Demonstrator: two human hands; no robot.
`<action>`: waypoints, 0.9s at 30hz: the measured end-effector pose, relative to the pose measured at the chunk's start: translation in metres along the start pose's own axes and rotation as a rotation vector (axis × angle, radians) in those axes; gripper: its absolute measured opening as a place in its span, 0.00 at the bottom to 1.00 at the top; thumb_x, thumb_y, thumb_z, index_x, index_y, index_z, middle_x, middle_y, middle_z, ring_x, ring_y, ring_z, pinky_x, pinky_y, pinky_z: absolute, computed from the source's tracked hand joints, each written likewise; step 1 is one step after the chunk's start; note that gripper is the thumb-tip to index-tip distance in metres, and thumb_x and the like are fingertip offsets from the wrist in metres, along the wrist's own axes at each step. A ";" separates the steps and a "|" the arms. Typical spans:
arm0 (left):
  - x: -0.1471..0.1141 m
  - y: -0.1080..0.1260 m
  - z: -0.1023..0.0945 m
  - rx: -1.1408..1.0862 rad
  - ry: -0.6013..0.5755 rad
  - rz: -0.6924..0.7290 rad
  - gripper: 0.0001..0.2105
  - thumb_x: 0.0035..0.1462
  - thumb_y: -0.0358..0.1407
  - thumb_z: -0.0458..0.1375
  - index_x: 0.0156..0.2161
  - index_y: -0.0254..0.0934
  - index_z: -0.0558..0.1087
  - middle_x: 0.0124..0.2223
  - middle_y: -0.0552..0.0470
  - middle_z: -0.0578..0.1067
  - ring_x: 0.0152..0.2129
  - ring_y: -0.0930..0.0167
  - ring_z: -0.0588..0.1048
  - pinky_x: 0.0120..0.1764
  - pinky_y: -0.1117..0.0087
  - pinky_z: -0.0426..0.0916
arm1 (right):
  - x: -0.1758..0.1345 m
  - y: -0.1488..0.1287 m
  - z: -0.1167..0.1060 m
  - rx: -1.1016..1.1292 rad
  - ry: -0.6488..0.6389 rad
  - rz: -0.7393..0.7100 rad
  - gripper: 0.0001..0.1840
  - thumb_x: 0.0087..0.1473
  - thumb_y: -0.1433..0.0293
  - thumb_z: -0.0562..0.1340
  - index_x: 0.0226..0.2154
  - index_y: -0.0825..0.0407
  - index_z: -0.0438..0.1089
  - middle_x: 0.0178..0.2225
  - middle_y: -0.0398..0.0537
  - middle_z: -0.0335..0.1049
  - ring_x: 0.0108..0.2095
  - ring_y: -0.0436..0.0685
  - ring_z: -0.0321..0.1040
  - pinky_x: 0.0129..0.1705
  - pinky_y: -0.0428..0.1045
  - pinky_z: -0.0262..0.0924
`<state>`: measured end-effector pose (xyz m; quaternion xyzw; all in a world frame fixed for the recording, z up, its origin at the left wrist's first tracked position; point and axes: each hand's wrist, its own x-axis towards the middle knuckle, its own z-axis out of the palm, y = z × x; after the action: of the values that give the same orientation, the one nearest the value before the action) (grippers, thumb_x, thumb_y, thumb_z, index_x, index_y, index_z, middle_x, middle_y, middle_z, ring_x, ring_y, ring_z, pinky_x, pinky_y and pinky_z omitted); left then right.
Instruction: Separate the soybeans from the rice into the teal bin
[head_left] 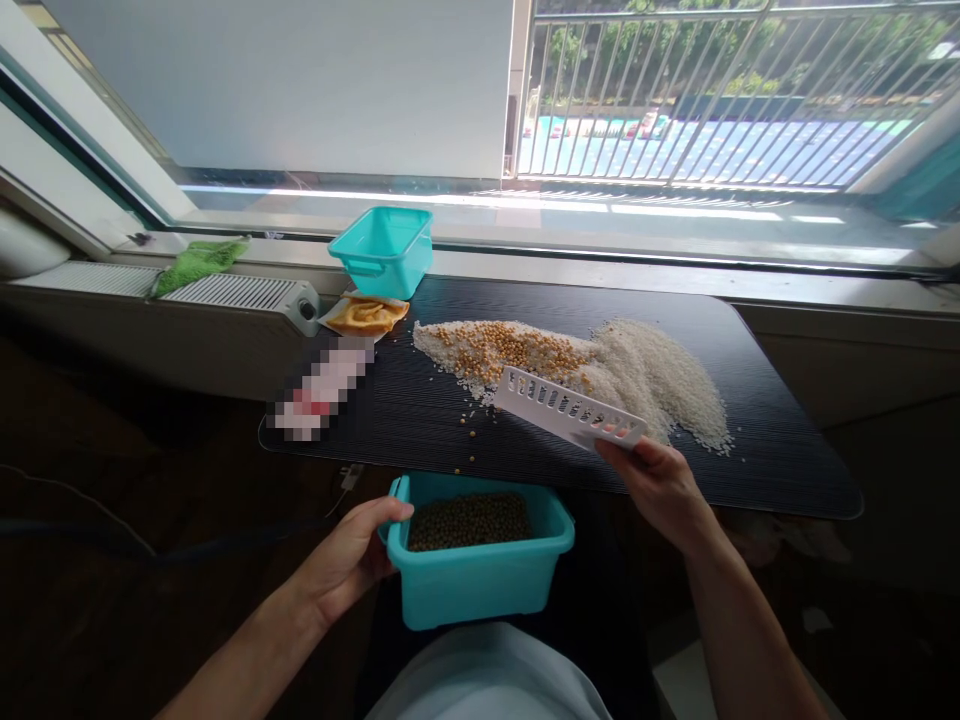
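Note:
My left hand (352, 560) is closed on the left rim of a teal plastic bin (480, 585), held at the table's front edge against my lap. Small round greenish-brown beans (472, 520) cover its bottom. In my right hand (667, 490) is a white slotted plastic tray (562, 405), gripped at its right end and tilted above the table. Behind it spreads a heap of white rice (660, 375), with yellow soybeans (510, 345) scattered over its left part. The tray hides some of the rice's front edge.
On the black table (405, 420), a second teal bin (386, 250) stands at the back left. Before it lies an orange-yellow packet (367, 315), beside a blurred-out pinkish item (322, 390). A few loose beans dot the front. A green cloth (199, 265) rests on the radiator (240, 292).

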<state>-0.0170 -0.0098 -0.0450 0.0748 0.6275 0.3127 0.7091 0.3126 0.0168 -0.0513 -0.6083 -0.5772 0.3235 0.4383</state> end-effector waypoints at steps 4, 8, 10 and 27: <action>0.001 0.000 -0.001 0.002 -0.015 0.000 0.03 0.45 0.28 0.63 0.28 0.34 0.72 0.23 0.55 0.73 0.18 0.74 0.72 0.25 0.73 0.71 | -0.006 -0.004 0.000 0.047 0.009 0.001 0.16 0.49 0.57 0.67 0.35 0.50 0.81 0.35 0.47 0.82 0.36 0.63 0.77 0.41 0.56 0.72; 0.002 0.000 -0.001 -0.001 -0.029 0.003 0.04 0.44 0.28 0.63 0.27 0.34 0.71 0.22 0.56 0.72 0.18 0.74 0.71 0.25 0.73 0.71 | -0.004 -0.011 0.010 0.092 -0.030 -0.010 0.17 0.50 0.56 0.66 0.38 0.49 0.81 0.36 0.47 0.82 0.37 0.63 0.77 0.41 0.56 0.73; 0.001 0.000 -0.001 -0.005 -0.027 0.002 0.05 0.44 0.28 0.63 0.27 0.35 0.71 0.22 0.57 0.71 0.18 0.74 0.71 0.25 0.73 0.71 | -0.003 -0.013 0.017 0.103 -0.082 -0.022 0.17 0.51 0.56 0.66 0.38 0.49 0.81 0.37 0.47 0.82 0.37 0.63 0.77 0.40 0.55 0.73; -0.007 0.017 -0.030 0.041 0.066 0.039 0.07 0.47 0.28 0.62 0.34 0.33 0.74 0.27 0.52 0.77 0.21 0.70 0.75 0.26 0.71 0.72 | -0.002 -0.035 0.057 0.078 -0.495 -0.083 0.15 0.60 0.63 0.58 0.42 0.49 0.79 0.40 0.44 0.81 0.39 0.59 0.77 0.43 0.50 0.71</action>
<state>-0.0516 -0.0082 -0.0369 0.0912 0.6552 0.3157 0.6803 0.2466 0.0223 -0.0426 -0.4687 -0.6786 0.4665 0.3198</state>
